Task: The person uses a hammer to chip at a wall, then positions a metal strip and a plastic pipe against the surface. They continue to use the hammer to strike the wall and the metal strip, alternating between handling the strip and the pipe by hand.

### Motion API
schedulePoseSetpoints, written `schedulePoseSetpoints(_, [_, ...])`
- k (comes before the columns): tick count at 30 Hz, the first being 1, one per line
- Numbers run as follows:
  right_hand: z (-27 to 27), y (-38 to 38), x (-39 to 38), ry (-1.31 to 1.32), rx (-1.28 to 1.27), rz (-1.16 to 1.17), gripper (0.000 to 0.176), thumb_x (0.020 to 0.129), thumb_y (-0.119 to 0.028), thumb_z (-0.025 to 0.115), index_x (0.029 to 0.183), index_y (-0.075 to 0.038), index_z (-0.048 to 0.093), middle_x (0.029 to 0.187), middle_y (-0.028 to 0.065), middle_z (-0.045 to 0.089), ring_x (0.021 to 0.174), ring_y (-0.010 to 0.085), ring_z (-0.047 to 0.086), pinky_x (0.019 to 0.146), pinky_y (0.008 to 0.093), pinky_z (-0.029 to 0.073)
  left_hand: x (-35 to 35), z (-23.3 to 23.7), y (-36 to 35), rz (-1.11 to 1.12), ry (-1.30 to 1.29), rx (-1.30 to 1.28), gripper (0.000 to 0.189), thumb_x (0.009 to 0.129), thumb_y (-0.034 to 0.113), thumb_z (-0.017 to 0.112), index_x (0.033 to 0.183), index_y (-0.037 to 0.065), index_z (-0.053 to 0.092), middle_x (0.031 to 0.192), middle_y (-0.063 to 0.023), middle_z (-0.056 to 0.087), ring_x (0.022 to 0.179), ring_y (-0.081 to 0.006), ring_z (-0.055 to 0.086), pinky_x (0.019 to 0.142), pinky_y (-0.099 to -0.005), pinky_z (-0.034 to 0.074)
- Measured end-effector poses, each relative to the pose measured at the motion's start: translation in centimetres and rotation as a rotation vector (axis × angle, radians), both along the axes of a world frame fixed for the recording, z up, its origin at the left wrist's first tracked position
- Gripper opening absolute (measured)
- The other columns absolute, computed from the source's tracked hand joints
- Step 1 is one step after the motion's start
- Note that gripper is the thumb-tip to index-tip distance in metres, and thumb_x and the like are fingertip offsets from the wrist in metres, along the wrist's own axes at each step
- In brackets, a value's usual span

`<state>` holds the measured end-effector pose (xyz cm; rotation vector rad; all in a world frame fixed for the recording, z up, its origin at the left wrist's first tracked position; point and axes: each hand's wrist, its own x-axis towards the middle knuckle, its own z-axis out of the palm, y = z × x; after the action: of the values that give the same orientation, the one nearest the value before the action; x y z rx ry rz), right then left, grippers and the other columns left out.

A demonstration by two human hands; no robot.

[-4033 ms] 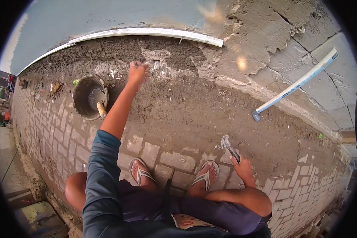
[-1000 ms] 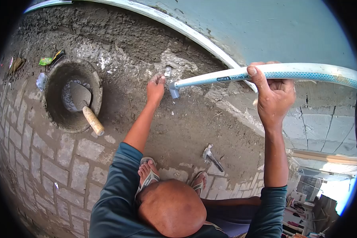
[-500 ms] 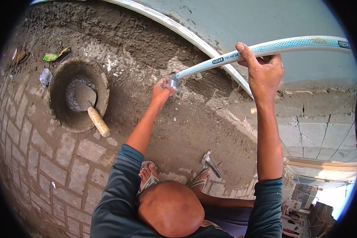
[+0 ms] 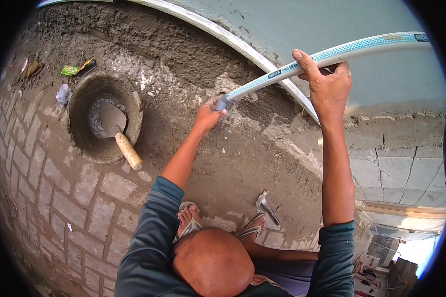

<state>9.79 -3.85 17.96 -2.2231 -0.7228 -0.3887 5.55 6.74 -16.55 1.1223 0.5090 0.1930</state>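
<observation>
A long white pipe with a blue pattern [image 4: 357, 51] slants across the upper right. A short grey fitting [image 4: 222, 102] sits at its lower left end. The fingers of my left hand [image 4: 209, 117] are closed on that fitting, just above the muddy ground. My right hand [image 4: 328, 81] grips the pipe farther along, with the thumb on the near side and the fingers curled behind it.
A bucket [image 4: 134, 111] with a trowel [image 4: 129, 150] inside stands on the left, near wrappers [image 4: 70, 70]. A hammer [image 4: 267, 208] lies beside my sandalled feet. Another white pipe [image 4: 233, 42] runs along the wall [image 4: 381, 86]. Paving blocks [image 4: 67, 210] cover the lower left.
The fitting and the pipe's end have shifted slightly right in view, and the pipe's far part sits a little higher. Both hands keep their hold. The bucket and ground appear shifted right too.
</observation>
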Motion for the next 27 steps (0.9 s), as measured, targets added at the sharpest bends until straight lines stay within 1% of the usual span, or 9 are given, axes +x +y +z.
schedulePoseSetpoints(2, [0.1,0.2,0.2,-0.019,-0.033,-0.011,0.055,0.074,-0.036,0.083,0.092,0.006,0.052,0.078,0.0176,0.065,0.070,0.0228,0.070,0.065,0.0299,0.057,0.0,0.6,0.0,-0.038,0.060,0.150,0.064,0.079,0.004,0.070,0.137,-0.003,0.045,0.099,-0.0114,0.068,0.085,-0.0151,0.063,0.076,-0.0276,0.049])
schedulePoseSetpoints(5, [0.1,0.4,0.5,-0.004,-0.037,-0.002,0.054,0.074,-0.036,0.082,0.091,0.006,0.052,0.078,0.0177,0.065,0.069,0.0221,0.070,0.064,0.0293,0.057,0.1,0.7,0.0,-0.051,0.056,0.164,0.057,0.081,0.005,0.067,0.135,0.001,0.047,0.096,-0.0076,0.065,0.081,-0.0132,0.062,0.073,-0.0258,0.049])
schedulePoseSetpoints(8, [0.2,0.6,0.7,-0.009,-0.048,0.013,0.053,0.074,-0.035,0.082,0.091,0.006,0.052,0.078,0.0177,0.065,0.069,0.0218,0.070,0.063,0.0290,0.057,0.4,0.0,0.0,-0.052,0.029,0.108,0.058,0.081,0.004,0.066,0.136,0.001,0.047,0.096,-0.0071,0.065,0.081,-0.0126,0.061,0.072,-0.0270,0.048])
schedulePoseSetpoints(14, [0.0,1.0,0.6,-0.018,-0.039,0.020,0.051,0.075,-0.033,0.082,0.090,0.005,0.053,0.077,0.0170,0.065,0.068,0.0213,0.070,0.062,0.0291,0.057,0.4,0.7,0.3,-0.083,0.063,0.081,0.055,0.082,0.001,0.065,0.135,0.001,0.049,0.097,-0.0056,0.065,0.080,-0.0113,0.060,0.070,-0.0257,0.047])
schedulePoseSetpoints(16, [-0.3,1.1,0.7,-0.071,0.009,0.035,0.050,0.074,-0.036,0.081,0.086,0.006,0.055,0.064,0.0135,0.065,0.058,0.0191,0.065,0.058,0.0303,0.053,0.5,0.7,0.3,-0.086,0.058,0.062,0.055,0.082,0.000,0.064,0.135,0.001,0.049,0.098,-0.0056,0.065,0.081,-0.0114,0.061,0.071,-0.0255,0.047])
schedulePoseSetpoints(17, [-0.2,1.2,0.6,-0.071,0.010,0.035,0.050,0.074,-0.036,0.081,0.086,0.006,0.055,0.064,0.0135,0.065,0.058,0.0191,0.065,0.058,0.0303,0.053,0.5,0.6,0.4,-0.089,0.055,0.043,0.055,0.082,-0.001,0.063,0.135,0.001,0.049,0.099,-0.0057,0.065,0.081,-0.0116,0.061,0.071,-0.0253,0.047])
schedulePoseSetpoints(19, [0.2,1.3,0.5,-0.018,-0.038,0.025,0.051,0.075,-0.033,0.082,0.090,0.006,0.053,0.075,0.0155,0.065,0.068,0.0208,0.069,0.061,0.0290,0.057,0.8,0.0,0.3,-0.086,0.054,0.071,0.055,0.082,-0.002,0.063,0.135,0.001,0.049,0.100,-0.0057,0.065,0.083,-0.0118,0.061,0.073,-0.0256,0.048])
schedulePoseSetpoints(23, [0.1,1.5,0.7,-0.012,-0.015,0.037,0.050,0.075,-0.033,0.082,0.089,0.005,0.053,0.074,0.0151,0.065,0.067,0.0204,0.069,0.060,0.0289,0.056,1.1,-0.6,0.4,-0.101,0.059,0.131,0.055,0.082,-0.003,0.064,0.135,0.000,0.049,0.104,-0.0063,0.065,0.087,-0.0123,0.061,0.077,-0.0261,0.048])
schedulePoseSetpoints(27, [0.2,1.5,0.8,-0.024,-0.015,0.042,0.049,0.075,-0.033,0.082,0.088,0.005,0.054,0.074,0.0152,0.066,0.065,0.0195,0.069,0.059,0.0282,0.056,0.9,-0.1,0.6,-0.125,0.083,0.149,0.055,0.082,-0.002,0.064,0.135,0.001,0.049,0.103,-0.0062,0.065,0.087,-0.0124,0.061,0.077,-0.0262,0.048])
